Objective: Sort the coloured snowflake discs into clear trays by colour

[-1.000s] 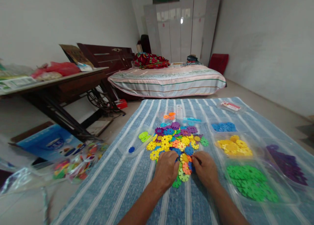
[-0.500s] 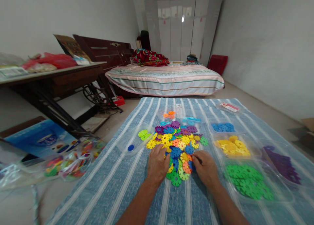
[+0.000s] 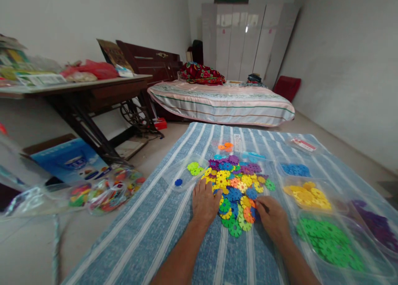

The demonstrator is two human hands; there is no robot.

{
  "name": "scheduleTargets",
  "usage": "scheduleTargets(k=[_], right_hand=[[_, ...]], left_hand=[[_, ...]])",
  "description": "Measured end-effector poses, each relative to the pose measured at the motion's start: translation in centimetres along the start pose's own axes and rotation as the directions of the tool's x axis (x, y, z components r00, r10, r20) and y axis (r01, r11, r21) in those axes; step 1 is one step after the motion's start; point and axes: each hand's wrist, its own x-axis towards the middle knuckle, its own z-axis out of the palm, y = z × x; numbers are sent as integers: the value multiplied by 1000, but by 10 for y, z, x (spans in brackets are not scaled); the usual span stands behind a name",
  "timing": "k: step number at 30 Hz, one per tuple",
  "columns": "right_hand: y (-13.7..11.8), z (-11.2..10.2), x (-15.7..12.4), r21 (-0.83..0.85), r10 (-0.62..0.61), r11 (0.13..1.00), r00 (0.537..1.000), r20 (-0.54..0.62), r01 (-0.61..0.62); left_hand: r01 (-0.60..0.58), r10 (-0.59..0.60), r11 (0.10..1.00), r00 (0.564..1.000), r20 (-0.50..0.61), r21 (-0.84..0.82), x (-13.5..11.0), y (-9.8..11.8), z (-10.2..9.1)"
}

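Note:
A mixed heap of notched plastic discs (image 3: 234, 184) in yellow, blue, purple, orange and green lies on the striped cloth. My left hand (image 3: 205, 202) rests palm down at the heap's left edge, its fingers stretched forward over yellow discs. At the right edge my right hand (image 3: 273, 216) has thumb and fingers pinched together beside an orange disc (image 3: 248, 214); whether a piece is between the fingertips is hidden. Just beyond my left hand, a clear tray (image 3: 169, 177) holds lime-green discs (image 3: 195, 168) and one dark blue disc (image 3: 178, 182).
On the right stand clear containers of blue discs (image 3: 295, 170), yellow discs (image 3: 307, 195), green discs (image 3: 331, 241) and purple discs (image 3: 376, 227). Orange discs (image 3: 226, 146) lie behind the heap. A sewing-machine table (image 3: 102, 85) and bagged colourful items (image 3: 105, 192) are at left, a bed (image 3: 217, 102) ahead.
The view has swung left, so everything sits further right. My left hand's fingers have stretched out and reach toward the heap's left side. My right hand stays pinched at the right edge.

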Motion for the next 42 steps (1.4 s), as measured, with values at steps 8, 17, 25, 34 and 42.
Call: scheduleTargets(k=[8, 17, 25, 34, 42], right_hand=[[1, 0, -2, -9, 11, 1000, 1000, 18, -10], [1, 2, -3, -31, 11, 999, 1000, -10, -11], [0, 2, -3, -46, -3, 999, 1000, -9, 3], [4, 3, -2, -48, 5, 999, 1000, 7, -5], [-1, 3, -2, -28, 4, 1000, 1000, 9, -3]], left_hand=[[-153, 150, 975, 988, -35, -159, -11, 7, 5], [51, -52, 996, 999, -11, -69, 9, 0, 5], [6, -5, 999, 1000, 12, -49, 0, 8, 1], [35, -37, 995, 999, -23, -89, 25, 19, 7], [-28, 33, 997, 997, 66, -68, 22, 26, 6]])
